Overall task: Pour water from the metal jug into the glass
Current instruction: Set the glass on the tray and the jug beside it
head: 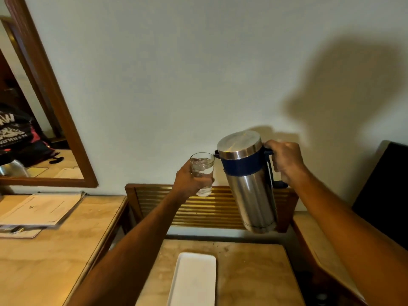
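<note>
- I have the glass (pixel 202 173) in my left hand (pixel 189 181), fingers wrapped round its lower half, held up in the air above the small table (pixel 249 272) and in front of the wall.
- My right hand (pixel 287 161) is closed on the dark blue handle (pixel 271 171) of the metal jug (pixel 248 182), which is also lifted clear of the table.
- The jug sits just to the right of the glass; its small blue spout (pixel 216 153) is at the glass rim, touching it or very nearly so.
- The jug's long axis leans only a little, top toward the glass and base swung out to the lower right.
- Water with bubbles shows in the glass, reaching high up its side; I cannot make out a stream at the spout.
- I judge the pour to be well along: what matters next is keeping the spout over the rim while I change the tilt with my right wrist.
- A white tray (pixel 194 281) lies on the table below, well apart from both hands.
</note>
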Available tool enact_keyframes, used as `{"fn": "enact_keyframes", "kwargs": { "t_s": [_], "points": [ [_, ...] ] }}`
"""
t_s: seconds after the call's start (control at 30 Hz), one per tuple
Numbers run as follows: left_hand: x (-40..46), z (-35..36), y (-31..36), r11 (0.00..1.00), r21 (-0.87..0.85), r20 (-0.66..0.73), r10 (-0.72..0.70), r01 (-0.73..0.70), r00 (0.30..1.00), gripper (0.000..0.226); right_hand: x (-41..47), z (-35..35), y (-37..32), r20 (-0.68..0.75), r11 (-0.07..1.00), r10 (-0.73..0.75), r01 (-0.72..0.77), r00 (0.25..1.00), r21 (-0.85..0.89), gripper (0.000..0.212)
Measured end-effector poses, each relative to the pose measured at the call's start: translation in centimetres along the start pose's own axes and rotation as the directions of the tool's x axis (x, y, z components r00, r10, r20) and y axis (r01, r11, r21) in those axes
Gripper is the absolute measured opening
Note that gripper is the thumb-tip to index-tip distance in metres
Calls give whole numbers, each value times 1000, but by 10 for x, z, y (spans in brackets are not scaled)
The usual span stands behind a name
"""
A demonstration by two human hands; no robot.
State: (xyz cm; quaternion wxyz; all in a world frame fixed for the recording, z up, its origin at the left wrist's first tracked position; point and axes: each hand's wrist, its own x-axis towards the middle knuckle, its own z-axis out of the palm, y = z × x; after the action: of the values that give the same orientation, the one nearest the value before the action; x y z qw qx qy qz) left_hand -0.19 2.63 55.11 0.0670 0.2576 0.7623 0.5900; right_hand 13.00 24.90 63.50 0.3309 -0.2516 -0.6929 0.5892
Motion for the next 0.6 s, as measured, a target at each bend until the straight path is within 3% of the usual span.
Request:
{"fn": "enact_keyframes", "kwargs": {
  "t_s": [0.23,0.4,0.6],
  "points": [
    [-15,19,-72,990,-61,-72,-131,127,989,74,-26,6,103,-127,983,88,-66,988,171,27],
    [-35,34,-156,962,-95,-68,-262,256,963,81,-48,16,192,-220,916,253,-160,942,368,9],
    [-61,58,-267,928,-58,-110,-372,367,922,85,-65,17,303,-298,916,317,-209,900,342,28]
  ]
}}
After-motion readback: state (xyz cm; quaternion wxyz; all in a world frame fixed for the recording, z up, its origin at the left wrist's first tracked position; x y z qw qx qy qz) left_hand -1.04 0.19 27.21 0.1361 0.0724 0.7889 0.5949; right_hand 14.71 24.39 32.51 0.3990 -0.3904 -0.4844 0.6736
